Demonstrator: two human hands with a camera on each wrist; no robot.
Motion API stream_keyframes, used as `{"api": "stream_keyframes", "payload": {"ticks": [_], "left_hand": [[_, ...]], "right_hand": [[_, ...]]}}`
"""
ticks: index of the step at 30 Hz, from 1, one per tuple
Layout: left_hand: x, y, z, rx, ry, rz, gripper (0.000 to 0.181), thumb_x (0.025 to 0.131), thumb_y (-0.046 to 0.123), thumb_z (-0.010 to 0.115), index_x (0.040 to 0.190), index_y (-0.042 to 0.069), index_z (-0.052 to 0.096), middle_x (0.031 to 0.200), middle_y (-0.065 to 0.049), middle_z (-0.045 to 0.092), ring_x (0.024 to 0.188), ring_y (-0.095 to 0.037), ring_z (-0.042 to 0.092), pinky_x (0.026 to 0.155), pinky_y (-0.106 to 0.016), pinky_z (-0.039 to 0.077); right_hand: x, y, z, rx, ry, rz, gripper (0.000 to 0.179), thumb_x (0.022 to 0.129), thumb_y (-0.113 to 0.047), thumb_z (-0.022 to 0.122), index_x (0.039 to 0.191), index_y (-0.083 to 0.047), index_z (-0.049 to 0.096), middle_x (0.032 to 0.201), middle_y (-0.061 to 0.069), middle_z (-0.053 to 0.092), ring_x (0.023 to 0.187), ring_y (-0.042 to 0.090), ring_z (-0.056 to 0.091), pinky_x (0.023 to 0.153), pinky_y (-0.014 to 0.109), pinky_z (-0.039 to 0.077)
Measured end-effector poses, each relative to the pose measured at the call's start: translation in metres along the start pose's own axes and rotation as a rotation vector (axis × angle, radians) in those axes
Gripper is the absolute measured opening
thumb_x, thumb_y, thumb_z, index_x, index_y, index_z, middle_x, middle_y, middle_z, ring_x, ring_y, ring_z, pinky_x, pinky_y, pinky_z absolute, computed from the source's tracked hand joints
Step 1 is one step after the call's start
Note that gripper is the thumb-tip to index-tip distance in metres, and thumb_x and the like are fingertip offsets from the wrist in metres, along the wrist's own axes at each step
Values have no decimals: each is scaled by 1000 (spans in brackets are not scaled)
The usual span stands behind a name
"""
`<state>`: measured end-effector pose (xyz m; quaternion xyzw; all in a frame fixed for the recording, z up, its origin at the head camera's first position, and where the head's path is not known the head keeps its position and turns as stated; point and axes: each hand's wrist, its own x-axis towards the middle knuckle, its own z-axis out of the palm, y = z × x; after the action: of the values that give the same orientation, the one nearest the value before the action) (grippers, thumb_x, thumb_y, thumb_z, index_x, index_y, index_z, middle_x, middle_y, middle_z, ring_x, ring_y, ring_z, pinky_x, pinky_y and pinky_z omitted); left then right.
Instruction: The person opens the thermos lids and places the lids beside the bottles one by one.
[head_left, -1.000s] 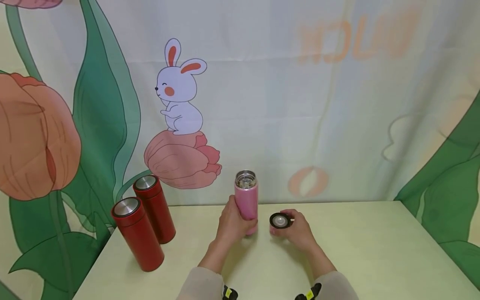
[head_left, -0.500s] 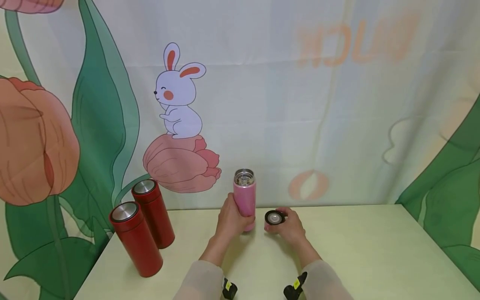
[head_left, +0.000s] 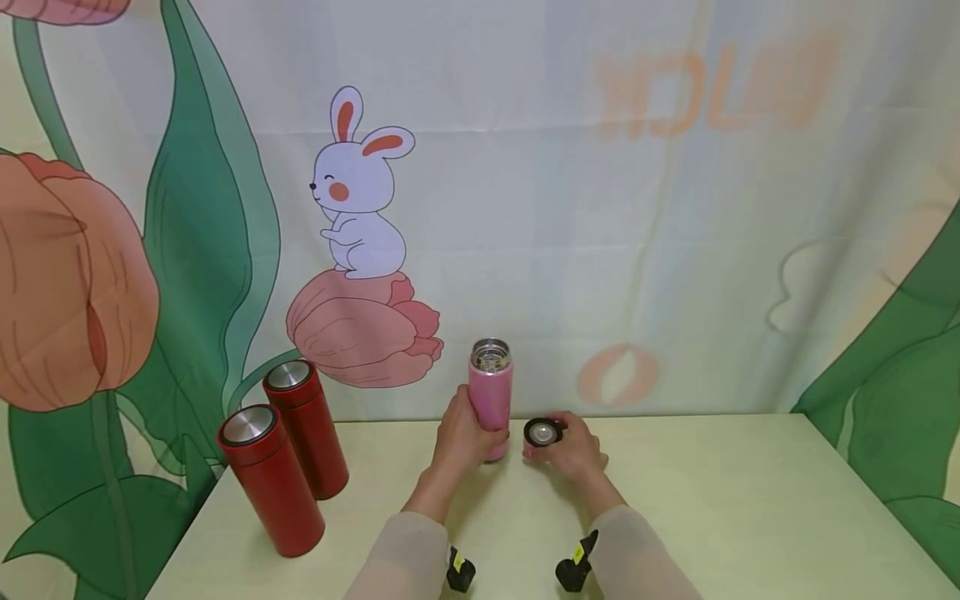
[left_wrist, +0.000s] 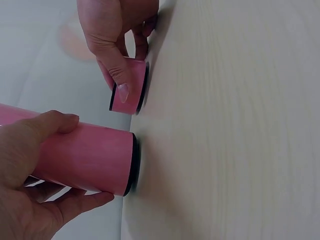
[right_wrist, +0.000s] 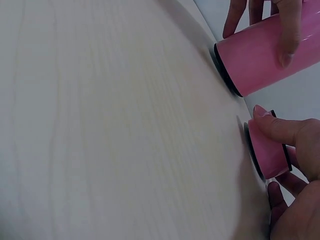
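A pink thermos bottle (head_left: 491,396) stands upright near the back of the table, its steel mouth uncovered. My left hand (head_left: 461,435) grips its lower body, thumb on the near side and fingers round the back, as the left wrist view also shows on the bottle (left_wrist: 95,157). Just to the right, my right hand (head_left: 576,450) holds the pink lid (head_left: 542,433) between thumb and fingers. The lid sits upside down, its black rim and pale inside facing up. In the right wrist view the lid (right_wrist: 268,150) is on or very near the tabletop, apart from the bottle.
Two red thermos bottles with steel-topped lids, a nearer one (head_left: 277,492) and a farther one (head_left: 311,433), stand at the table's left. Behind the pale wooden table (head_left: 750,500) hangs a curtain (head_left: 525,208) printed with a rabbit and tulips.
My right hand has moved left with the lid, bringing it closer to the pink bottle. My left hand keeps its grip on the bottle, which stays nearly in place.
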<state>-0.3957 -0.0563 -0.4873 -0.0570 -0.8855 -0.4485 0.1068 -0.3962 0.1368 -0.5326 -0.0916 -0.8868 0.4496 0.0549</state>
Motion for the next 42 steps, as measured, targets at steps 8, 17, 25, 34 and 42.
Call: {"api": "stream_keyframes", "payload": {"ticks": [8,17,25,34,42], "left_hand": [[4,-6,5,-26,-23,10,76,75,14,92,134,3,45,122,-14,61,114,-33,62,104,-51,52],[9,-11,9,-55,-22,14,77,75,14,91,134,5,44,123,-13,61,115,-31,62,106,-50,51],[9,-15,12,-112,-45,-3,78,78,12,91,138,4,42,129,-16,59,122,-34,61,110,-51,49],[10,-17,15,-138,-74,-39,77,80,13,90,139,6,41,133,-18,62,124,-34,63,109,-52,50],[7,-19,11,-144,-101,-95,88,82,19,89,149,7,34,143,-21,59,132,-35,60,112,-51,49]], "right_hand": [[3,1,3,-20,5,3,80,63,-33,99,134,-22,62,135,6,67,118,39,53,89,53,32],[1,0,5,-36,10,-4,79,65,-32,99,133,-17,62,130,10,68,117,38,51,89,53,31],[2,1,6,-49,16,9,81,66,-33,98,136,-18,61,132,10,67,118,38,50,91,54,30],[0,0,5,-50,5,20,82,67,-34,97,139,-18,59,136,12,65,121,40,48,93,56,30],[5,6,2,1,-17,-12,88,64,-26,98,142,-18,58,143,9,63,128,42,50,100,60,30]]}}
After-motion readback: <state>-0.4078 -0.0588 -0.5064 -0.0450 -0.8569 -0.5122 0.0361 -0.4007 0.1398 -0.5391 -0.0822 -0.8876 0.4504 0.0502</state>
